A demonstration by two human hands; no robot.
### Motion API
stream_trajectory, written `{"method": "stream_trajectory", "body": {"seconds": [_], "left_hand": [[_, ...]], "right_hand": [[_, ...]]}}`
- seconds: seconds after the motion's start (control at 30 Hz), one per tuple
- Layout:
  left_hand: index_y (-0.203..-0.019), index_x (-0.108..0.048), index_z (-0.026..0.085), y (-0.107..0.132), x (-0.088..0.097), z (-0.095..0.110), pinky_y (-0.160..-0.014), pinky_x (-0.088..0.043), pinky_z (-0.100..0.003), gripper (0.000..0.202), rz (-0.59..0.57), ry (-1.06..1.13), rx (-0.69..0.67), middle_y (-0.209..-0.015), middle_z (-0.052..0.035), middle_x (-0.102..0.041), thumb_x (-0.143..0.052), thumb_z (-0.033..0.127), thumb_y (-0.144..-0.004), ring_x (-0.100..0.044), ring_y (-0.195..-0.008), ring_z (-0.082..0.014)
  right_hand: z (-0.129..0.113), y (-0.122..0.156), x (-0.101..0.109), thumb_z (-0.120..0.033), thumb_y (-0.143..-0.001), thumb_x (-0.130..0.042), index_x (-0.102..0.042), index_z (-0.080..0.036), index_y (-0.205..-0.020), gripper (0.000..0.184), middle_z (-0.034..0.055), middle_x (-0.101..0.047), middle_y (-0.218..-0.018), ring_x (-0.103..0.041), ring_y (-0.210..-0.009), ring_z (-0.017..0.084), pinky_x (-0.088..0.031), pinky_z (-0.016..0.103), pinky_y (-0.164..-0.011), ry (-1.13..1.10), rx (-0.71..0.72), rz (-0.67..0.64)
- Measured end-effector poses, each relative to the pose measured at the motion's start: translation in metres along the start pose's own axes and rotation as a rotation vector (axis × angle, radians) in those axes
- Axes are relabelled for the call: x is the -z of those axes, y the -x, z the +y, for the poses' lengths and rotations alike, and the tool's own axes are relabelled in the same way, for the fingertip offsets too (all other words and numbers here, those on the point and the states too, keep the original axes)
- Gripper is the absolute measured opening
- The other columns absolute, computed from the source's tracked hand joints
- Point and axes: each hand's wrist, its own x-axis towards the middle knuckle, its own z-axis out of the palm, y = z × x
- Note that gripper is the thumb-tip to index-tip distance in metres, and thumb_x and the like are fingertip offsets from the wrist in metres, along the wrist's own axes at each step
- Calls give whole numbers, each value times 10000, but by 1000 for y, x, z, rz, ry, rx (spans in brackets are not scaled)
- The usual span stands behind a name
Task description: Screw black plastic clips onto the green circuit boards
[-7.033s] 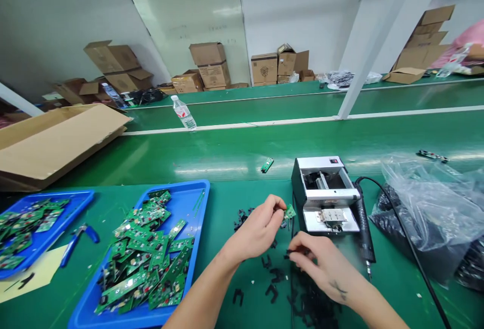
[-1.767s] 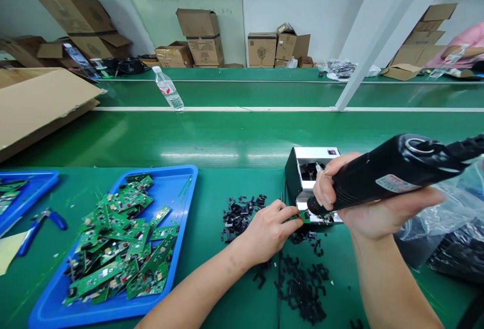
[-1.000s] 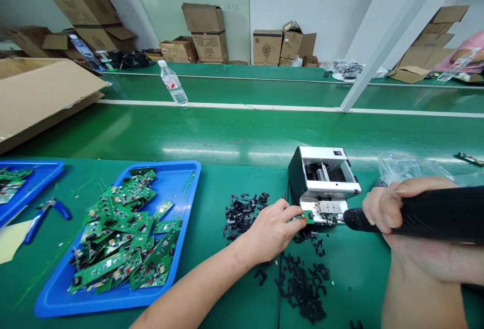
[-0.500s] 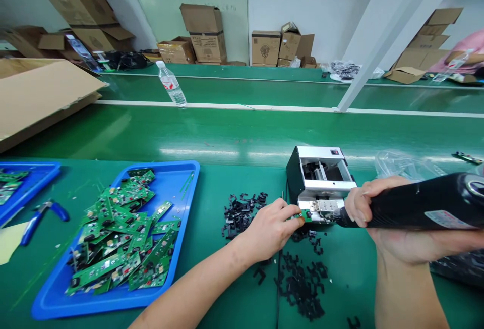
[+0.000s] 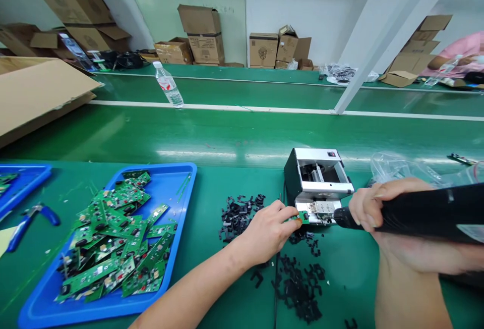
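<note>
Head view: your left hand (image 5: 264, 235) is closed in a tight pinch, with the fingertips holding a small green circuit board (image 5: 303, 217) at its edge. The board projects just past the fingertips, directly in front of a silver-and-black benchtop machine (image 5: 317, 177). You cannot tell from this view whether the board touches the machine's lower plate.

Your right hand (image 5: 385, 223) is wrapped fully around the barrel of a black electric screwdriver (image 5: 427, 213), held level. Its narrow front end (image 5: 340, 218) points left toward the board and stops just beside it, with a small gap between them. The machine stands ahead of the space between your 2 hands.

Black plastic clips lie on the green bench (image 5: 351, 288) in 2 loose piles: 1 directly left of the board (image 5: 238, 218), the other below your left hand's fingertips (image 5: 298, 288). Left of your left hand sits a blue tray (image 5: 172, 187) heaped with green circuit boards (image 5: 113, 240). Farther left are a second blue tray (image 5: 22, 177) and blue-handled side cutters (image 5: 47, 214). A clear plastic bag (image 5: 401, 165) lies beyond your right hand. Ahead of your left hand, across the green conveyor belt (image 5: 227, 134), stands a clear water bottle (image 5: 168, 84).
</note>
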Motion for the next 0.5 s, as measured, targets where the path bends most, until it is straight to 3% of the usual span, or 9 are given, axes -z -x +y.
{"method": "stream_trajectory", "body": {"seconds": [0.1, 0.2, 0.5], "left_hand": [[-1081, -666, 176, 0, 0, 1, -758, -512, -334, 214, 3, 11, 4, -1224, -74, -668, -458, 176, -1029, -542, -911, -209], [-1093, -663, 177, 0, -1, 0, -768, -508, -334, 214, -7, 13, 2, -1233, -73, -664, -458, 182, -1032, -542, -919, -211], [-1096, -663, 166, -1, 0, 1, -767, -507, -342, 207, -33, -7, 1, -1245, -79, -660, -478, 151, -1006, -521, -882, -210]], "right_hand": [[1, -11, -19, -924, -619, -620, -758, -210, -723, 734, 22, -572, -435, -446, -294, 168, -337, 314, -316, -4, 48, 23], [3, -12, -23, -949, -603, -589, -724, -198, -660, 766, 24, -564, -425, -445, -288, 170, -322, 315, -296, 12, 23, 7], [5, 5, -15, -900, -675, -609, -763, -196, -849, 741, 11, -570, -466, -461, -344, 165, -357, 300, -350, -73, 15, -22]]}}
